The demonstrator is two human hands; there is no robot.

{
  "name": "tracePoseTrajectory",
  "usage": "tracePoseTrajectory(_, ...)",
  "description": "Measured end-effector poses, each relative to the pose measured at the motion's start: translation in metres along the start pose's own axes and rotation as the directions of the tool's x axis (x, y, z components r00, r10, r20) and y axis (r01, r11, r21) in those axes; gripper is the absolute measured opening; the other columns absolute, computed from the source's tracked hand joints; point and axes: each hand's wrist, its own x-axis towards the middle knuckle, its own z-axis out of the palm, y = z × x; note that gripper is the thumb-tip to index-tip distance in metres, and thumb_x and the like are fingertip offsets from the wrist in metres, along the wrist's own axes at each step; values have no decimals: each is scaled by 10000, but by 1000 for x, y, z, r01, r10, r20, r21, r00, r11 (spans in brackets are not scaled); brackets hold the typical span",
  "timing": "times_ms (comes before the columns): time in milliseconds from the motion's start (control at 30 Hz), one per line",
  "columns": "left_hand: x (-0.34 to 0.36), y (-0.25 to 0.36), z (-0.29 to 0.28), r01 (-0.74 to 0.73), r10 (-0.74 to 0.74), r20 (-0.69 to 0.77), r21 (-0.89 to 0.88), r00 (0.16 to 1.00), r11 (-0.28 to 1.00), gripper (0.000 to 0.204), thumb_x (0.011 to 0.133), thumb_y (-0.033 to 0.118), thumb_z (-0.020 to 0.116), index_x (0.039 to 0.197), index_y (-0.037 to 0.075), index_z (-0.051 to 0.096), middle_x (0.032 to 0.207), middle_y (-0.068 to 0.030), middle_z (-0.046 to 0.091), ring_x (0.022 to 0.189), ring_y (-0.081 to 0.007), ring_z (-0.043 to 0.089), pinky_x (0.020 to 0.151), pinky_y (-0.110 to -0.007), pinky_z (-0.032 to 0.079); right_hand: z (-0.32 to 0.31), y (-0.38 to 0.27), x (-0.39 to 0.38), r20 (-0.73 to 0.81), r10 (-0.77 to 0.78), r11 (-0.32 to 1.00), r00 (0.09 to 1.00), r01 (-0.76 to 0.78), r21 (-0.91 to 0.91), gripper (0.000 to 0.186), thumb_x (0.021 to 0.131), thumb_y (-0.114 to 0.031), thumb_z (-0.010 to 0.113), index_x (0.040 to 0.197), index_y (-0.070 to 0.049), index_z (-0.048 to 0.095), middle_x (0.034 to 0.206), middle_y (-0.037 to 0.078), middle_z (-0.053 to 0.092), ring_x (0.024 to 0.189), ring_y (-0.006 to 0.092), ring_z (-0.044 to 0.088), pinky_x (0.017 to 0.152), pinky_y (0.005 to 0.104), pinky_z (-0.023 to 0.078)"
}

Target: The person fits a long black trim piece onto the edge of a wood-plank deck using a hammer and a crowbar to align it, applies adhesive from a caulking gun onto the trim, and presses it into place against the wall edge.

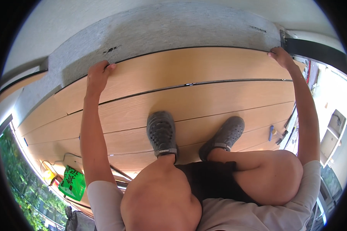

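Note:
A long light-brown wood-look floor plank (188, 63) lies along the far side of the floor, beside a grey concrete strip. A dark gap parts it from the neighbouring floorboards (204, 94). My left hand (99, 77) grips the plank's far edge toward its left part, thumb on top and the other fingers partly hidden. Near the right end, my right hand (281, 57) is curled over the same edge. Both arms reach forward around my bent knees. My feet, in dark grey clogs (162, 131), rest on the boards nearer to me.
A hammer (282, 137) and a blue-handled tool (271, 132) lie on the boards at right. Bare concrete (162, 30) borders the far wall. At left are a bright green bag (72, 183) and a cable. A white shelf-like frame (332, 136) stands at far right.

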Motion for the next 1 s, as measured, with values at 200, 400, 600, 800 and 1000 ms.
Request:
tracePoseTrajectory(200,18,-16,30,-68,68,9,-48,998,997,555,906,586,609,897,43,725,876,-205,709,861,-382,687,792,-499,512,38,103,20,35,-128,990,991,129,-51,410,1009,-346,519,928,29,663,933,258,665,914,452,592,825,513,444)
tracePoseTrajectory(400,11,-6,3,49,-56,146,51,988,997,508,927,524,602,905,28,708,914,-209,697,940,-423,645,840,-496,496,54,60,31,-12,-77,997,997,77,-5,314,995,-315,576,977,-7,636,981,223,628,978,421,566,855,464,454)
tracePoseTrajectory(600,20,-9,9,68,-70,152,18,986,998,515,921,535,610,912,31,712,949,-199,702,971,-405,643,867,-488,491,40,52,30,-36,-51,999,998,50,-15,326,995,-322,586,1019,-11,681,997,220,660,963,410,584,857,458,462)
tracePoseTrajectory(800,17,-19,18,39,-34,66,-78,997,996,529,902,541,637,864,18,709,927,-211,698,929,-418,647,819,-496,495,39,44,34,-54,-46,999,997,47,21,343,1000,-312,582,1066,-2,711,1004,222,686,969,403,607,854,465,473)
tracePoseTrajectory(1000,1,-39,27,-47,42,-97,-53,994,997,497,864,541,686,782,51,684,885,-165,677,892,-401,631,833,-511,487,50,26,38,-81,-71,997,994,69,-29,357,1000,-323,589,1059,7,713,1006,215,691,963,395,602,875,460,468)
